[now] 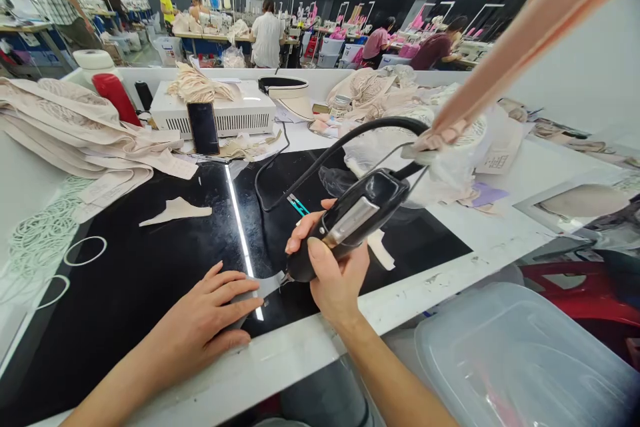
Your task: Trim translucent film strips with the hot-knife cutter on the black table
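Note:
My right hand (333, 273) is closed around a black corded hand tool (357, 213) with a metal plate on its side. Its pointed tip touches a small pale fabric piece (267, 285) on the black glass worktop (150, 267). My left hand (213, 317) lies flat with fingers stretched out, pressing that fabric piece down just left of the tool's tip. The tool's black cable (350, 137) loops up and back across the table.
Another cut fabric piece (175, 210) lies further left. Stacked beige lace garments (75, 127), a white box (225, 110) with a phone (203, 127) leaning on it, turquoise snips (299, 204), a clear plastic lid (520, 360) and white rings (85, 250) surround the work. Other people sit at distant tables.

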A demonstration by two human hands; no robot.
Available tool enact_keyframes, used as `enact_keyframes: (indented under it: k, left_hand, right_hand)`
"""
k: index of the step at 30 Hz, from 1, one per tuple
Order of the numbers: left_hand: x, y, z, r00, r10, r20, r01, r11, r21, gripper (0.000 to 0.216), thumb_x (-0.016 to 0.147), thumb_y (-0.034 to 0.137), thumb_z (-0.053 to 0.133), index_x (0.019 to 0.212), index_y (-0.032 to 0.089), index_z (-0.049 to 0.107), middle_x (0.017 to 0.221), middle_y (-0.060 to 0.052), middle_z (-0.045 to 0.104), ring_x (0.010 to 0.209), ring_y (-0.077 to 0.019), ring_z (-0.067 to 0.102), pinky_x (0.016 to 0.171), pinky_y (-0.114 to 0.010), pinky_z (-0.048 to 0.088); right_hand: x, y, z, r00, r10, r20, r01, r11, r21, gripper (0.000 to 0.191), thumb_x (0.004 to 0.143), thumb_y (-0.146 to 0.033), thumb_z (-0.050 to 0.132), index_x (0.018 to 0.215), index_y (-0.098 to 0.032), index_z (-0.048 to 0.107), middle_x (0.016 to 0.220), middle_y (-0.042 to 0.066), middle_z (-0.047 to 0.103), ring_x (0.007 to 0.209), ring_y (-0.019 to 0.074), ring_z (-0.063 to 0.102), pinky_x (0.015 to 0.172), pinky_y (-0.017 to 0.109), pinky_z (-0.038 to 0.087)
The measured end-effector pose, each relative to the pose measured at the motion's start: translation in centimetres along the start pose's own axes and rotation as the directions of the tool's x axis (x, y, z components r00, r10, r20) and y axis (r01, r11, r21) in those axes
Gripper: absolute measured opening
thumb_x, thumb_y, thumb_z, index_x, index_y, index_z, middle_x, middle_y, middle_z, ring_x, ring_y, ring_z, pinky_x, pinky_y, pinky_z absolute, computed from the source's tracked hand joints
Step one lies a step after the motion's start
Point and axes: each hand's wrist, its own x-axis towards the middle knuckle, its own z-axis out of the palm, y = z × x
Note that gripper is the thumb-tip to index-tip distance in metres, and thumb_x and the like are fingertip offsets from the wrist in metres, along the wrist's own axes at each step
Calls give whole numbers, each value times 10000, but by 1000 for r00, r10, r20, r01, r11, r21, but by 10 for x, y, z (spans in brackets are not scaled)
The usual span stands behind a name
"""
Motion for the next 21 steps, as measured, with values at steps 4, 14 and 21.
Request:
enact_keyframes:
  k: [4, 14, 21]
  left_hand:
    - [0, -6, 5, 976, -77, -202, 79, 997, 2, 366, 1010, 238, 546, 1369, 302, 576, 1431, -62, 586, 1330, -260, 545, 1185, -564, 352]
    - [11, -7, 12, 900, -307, -309, 304, 951, -59, 82, 938, 171, 581, 962, 232, 631, 1329, -94, 629, 1297, -311, 555, 1053, -552, 512]
    - [8, -11, 12, 888, -329, -322, 247, 930, -272, 94, 973, 215, 523, 917, 244, 593, 1232, -57, 687, 1274, -275, 561, 1144, -573, 402]
  right_hand:
    - [3, -2, -1, 1000, 7, 5, -7, 1000, 17, 346, 887, -325, 757, 1164, -278, 556, 873, -33, 637, 649, 129, 608, 603, 270, 533]
    - [-6, -2, -18, 918, -350, -187, 272, 898, -345, 301, 883, -198, 735, 1155, -258, 622, 984, 27, 613, 900, 184, 615, 849, 316, 534]
    - [-25, 10, -13, 792, 26, 610, 396, 738, -546, 276, 1030, -172, 479, 1262, -280, 583, 1082, 68, 714, 951, 245, 675, 807, 400, 561]
